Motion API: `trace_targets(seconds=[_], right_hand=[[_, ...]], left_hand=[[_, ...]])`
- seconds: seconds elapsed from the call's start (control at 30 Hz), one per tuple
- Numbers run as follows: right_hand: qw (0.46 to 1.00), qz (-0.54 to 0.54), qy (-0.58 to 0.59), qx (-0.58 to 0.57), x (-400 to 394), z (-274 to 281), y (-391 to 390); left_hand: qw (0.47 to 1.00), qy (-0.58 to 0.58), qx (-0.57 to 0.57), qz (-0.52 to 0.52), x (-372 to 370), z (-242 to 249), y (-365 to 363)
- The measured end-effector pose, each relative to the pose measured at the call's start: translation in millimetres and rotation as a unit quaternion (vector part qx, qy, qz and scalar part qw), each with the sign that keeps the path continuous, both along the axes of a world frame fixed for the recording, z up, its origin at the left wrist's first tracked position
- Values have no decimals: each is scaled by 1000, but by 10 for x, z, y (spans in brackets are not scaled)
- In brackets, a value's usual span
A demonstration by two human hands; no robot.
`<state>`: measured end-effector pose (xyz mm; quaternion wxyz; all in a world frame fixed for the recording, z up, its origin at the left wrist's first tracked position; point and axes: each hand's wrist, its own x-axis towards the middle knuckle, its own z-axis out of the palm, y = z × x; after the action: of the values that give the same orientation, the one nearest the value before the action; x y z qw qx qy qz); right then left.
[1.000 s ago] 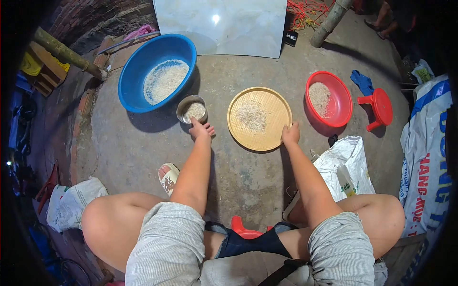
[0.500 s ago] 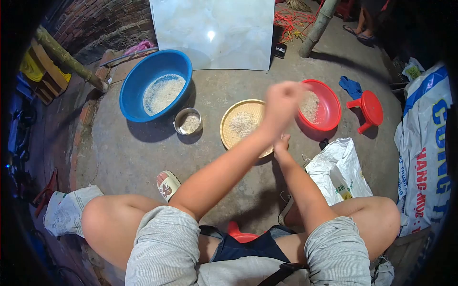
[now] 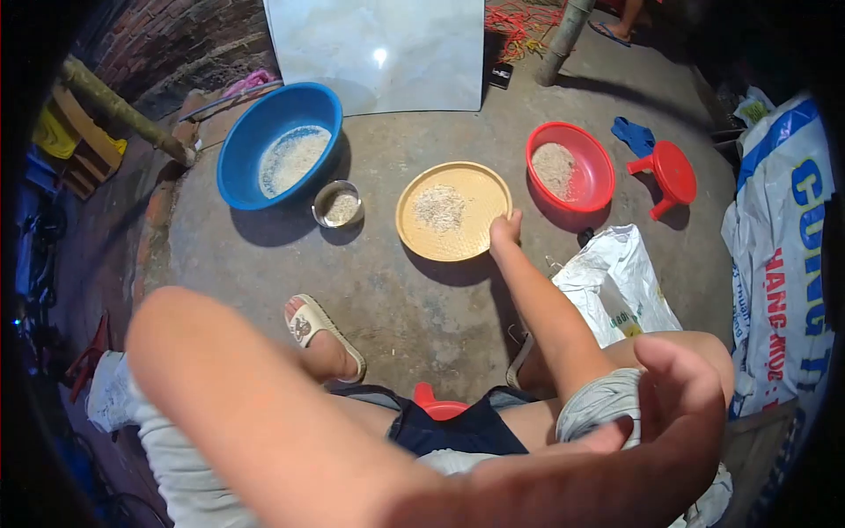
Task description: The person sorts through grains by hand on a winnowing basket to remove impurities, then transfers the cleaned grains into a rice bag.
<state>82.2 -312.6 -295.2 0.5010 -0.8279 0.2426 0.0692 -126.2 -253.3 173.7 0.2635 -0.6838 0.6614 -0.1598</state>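
My right hand [image 3: 505,233] grips the right rim of a round, shallow tan winnowing tray [image 3: 480,198], its thumb over the edge. A small heap of pale grains [image 3: 438,208] lies on the left part of that tray. My left arm folds across my body, close to the camera. At its end my left hand [image 3: 682,400] has curled fingers spread apart, with nothing visible in them, right beside my grey right sleeve [image 3: 607,405]. Right of the tray stands a red basin [image 3: 597,167] with pale grain on its left side.
A blue basin [image 3: 231,167] of grain and a small metal pot [image 3: 324,216] stand left. A red stool [image 3: 676,172], blue cloth [image 3: 634,135] and white sack [image 3: 616,264] lie right. Behind leans a marble-patterned panel [image 3: 374,79]. A person's foot [image 3: 613,33] shows at the back.
My left hand has swung from above the red basin's edge back toward my right sleeve. The tray remains in my right hand. The view has shifted slightly.
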Motion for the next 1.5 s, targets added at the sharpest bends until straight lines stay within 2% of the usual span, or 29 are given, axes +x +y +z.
trace_targets(seconds=[0.03,0.07,0.23,0.33,0.37,0.47,0.5,0.57,0.6,0.63,0.67,0.73,0.8,0.83,0.87,0.93,1.0,1.03,1.07,1.17,1.2,1.23,1.27,1.33,1.37,1.4,1.43,1.47,1.5], right_hand=[[1000,5,-15,22,2,65,43],[999,9,-29,42,-22,116,71],[991,44,-120,40,73,401,109],[985,50,-133,101,213,619,243],[980,58,-147,121,283,709,261],[965,76,-155,198,473,1139,306],[962,104,-158,197,468,1447,300],[955,150,-152,205,531,1957,271],[952,168,-142,211,579,2137,245],[955,185,-142,184,507,2405,217],[956,202,-143,155,413,2691,183],[957,221,-98,161,251,3057,102],[955,249,-71,144,-13,3412,20],[955,250,-75,142,-22,3423,-32],[954,252,-85,135,-5,3401,-95],[954,256,-93,128,104,3286,-244],[929,296,-22,221,306,3081,-431],[927,304,-2,220,453,2906,-468],[931,299,-13,209,586,2683,-458],[934,344,-40,87,667,2275,-267],[924,374,-62,46,534,2225,-167],[931,349,-14,107,181,2486,6],[931,324,37,167,-118,2753,118],[927,337,20,162,-112,2730,104],[927,339,3,160,-75,2705,106],[925,339,2,171,80,2589,68],[921,329,6,209,324,2400,-13],[916,318,11,245,488,2281,-75],[915,311,11,255,551,2254,-112]], left_hand=[[989,-132,-37,62,-97,-20,123],[989,-127,-29,64,-220,-16,190],[962,22,-144,230,-605,54,321],[910,106,-208,342,-775,93,518],[909,107,-212,342,-743,66,703],[801,306,-352,375,2,-153,1440],[778,152,-438,424,225,-338,1574],[700,162,-528,453,639,-772,2039],[639,196,-561,488,822,-1017,2319],[532,217,-620,534,965,-1266,2536],[529,215,-623,534,943,-1263,2508],[36,385,-695,606,942,-1237,2318],[-25,506,-715,483,1067,-1299,2248],[68,577,-692,429,1082,-1231,2136],[76,534,-711,451,1082,-1196,2017],[115,568,-680,449,1149,-1255,2028],[127,520,-660,527,1159,-1320,1889],[148,546,-636,524,1139,-1335,1842],[149,579,-627,500,1171,-1443,1896],[217,556,-579,556,1240,-1685,2250],[226,550,-565,572,1223,-1761,2431],[198,538,-560,597,1159,-1769,2543],[194,533,-569,596,1128,-1776,2573],[137,505,-585,620,1069,-1820,2638],[114,508,-639,566,1103,-1961,2618],[128,478,-678,544,1071,-1961,2425],[277,393,-601,638,1143,-2185,2473],[217,412,-641,610,1105,-2192,2196],[176,457,-647,584,978,-1904,1856]])
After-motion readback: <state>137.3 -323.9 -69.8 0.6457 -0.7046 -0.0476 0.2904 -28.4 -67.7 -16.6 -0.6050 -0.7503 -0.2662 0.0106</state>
